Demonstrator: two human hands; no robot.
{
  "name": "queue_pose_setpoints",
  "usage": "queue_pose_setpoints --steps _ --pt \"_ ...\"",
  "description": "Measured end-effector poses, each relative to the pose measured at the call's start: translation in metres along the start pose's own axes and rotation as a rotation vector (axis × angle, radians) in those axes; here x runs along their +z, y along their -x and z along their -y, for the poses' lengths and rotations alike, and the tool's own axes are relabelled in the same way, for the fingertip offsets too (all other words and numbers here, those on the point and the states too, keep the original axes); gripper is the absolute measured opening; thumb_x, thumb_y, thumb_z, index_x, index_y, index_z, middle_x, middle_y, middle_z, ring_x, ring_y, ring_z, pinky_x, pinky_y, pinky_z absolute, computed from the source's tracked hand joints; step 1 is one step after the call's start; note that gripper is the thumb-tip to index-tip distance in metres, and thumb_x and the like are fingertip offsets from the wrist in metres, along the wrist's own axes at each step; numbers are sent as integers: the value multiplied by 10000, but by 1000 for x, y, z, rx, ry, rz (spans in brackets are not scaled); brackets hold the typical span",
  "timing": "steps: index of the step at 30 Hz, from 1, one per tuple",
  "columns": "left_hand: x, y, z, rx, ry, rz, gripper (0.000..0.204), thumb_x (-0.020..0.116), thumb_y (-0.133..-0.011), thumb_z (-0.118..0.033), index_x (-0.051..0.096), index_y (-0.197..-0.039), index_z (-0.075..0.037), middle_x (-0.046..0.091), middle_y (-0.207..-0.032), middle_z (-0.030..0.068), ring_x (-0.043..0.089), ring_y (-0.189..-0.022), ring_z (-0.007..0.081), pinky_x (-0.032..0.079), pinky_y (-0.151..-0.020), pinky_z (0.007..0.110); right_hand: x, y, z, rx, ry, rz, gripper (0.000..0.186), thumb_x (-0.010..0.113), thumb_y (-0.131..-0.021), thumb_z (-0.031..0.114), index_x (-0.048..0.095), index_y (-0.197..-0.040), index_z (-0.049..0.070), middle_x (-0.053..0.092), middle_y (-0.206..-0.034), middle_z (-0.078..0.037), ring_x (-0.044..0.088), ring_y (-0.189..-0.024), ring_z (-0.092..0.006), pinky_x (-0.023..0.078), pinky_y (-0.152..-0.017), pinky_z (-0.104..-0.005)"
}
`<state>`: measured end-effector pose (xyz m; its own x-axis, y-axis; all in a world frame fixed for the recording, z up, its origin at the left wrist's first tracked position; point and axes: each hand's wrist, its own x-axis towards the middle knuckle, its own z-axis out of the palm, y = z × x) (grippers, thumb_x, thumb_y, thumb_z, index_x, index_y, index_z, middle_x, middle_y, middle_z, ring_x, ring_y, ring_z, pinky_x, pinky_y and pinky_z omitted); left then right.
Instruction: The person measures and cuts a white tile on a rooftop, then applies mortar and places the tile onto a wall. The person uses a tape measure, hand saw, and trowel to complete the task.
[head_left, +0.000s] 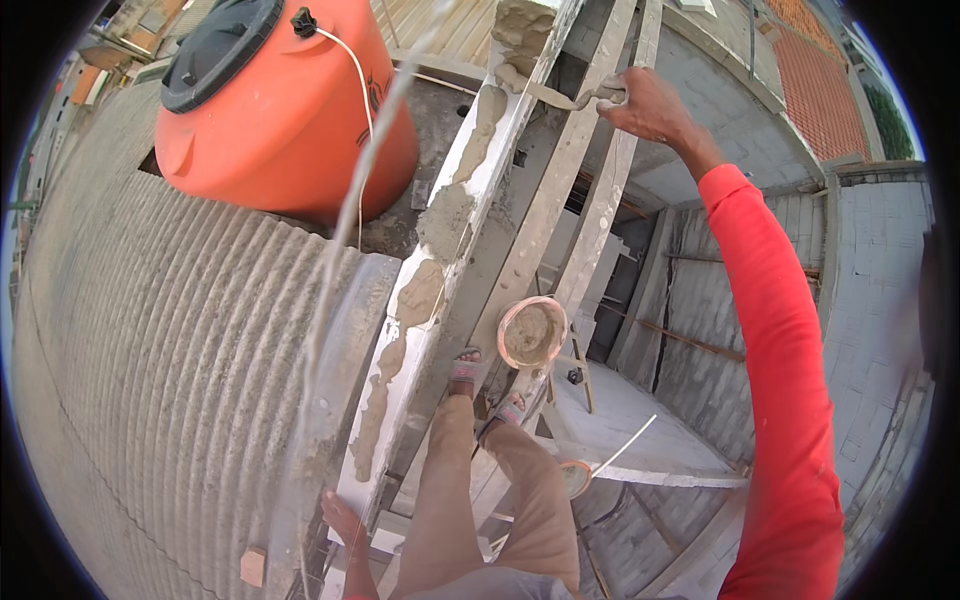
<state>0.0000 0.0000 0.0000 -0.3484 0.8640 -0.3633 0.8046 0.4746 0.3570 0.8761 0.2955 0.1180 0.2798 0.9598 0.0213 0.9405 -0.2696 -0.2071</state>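
Observation:
At the far end of a narrow white block wall [452,213], my right hand [643,104] is closed round the handle of a mortar-smeared trowel [552,97]. The trowel's blade reaches left to the wall's edge, beside a lump of wet mortar [522,30]. Patches of grey-brown mortar [418,292] run along the wall top toward me. Near its close end my left hand [343,518] lies against the wall's left edge, fingers stretched out and holding nothing. A round bucket of mortar [532,333] stands on the planks ahead of my feet.
I stand on narrow wooden planks [575,150] high up, with a deep drop to their right. A ribbed grey roof [200,350] lies left of the wall. Beyond it stands a large orange water tank [290,110]. A thin string [462,240] runs along the wall.

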Motion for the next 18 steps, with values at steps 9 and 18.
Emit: queue_pose_setpoints --steps 9,18 --pt "-10 -9 -15 -12 -110 32 602 369 -1169 -449 619 -1329 75 659 -1254 360 629 -1152 541 453 -993 617 -93 -28 -12 35 -278 -129 396 724 -789 273 820 -1039 -17 707 -752 -123 627 -702 -197 530 -730 -363" --pt "-25 -16 -21 -46 -136 224 648 337 -1183 -447 564 -1472 88 626 -1423 348 618 -1288 512 480 -1095 552 92 186 20 491 80 508 407 759 -802 306 778 -1030 -31 780 -1077 -263 759 -1053 -447 612 -937 -510"
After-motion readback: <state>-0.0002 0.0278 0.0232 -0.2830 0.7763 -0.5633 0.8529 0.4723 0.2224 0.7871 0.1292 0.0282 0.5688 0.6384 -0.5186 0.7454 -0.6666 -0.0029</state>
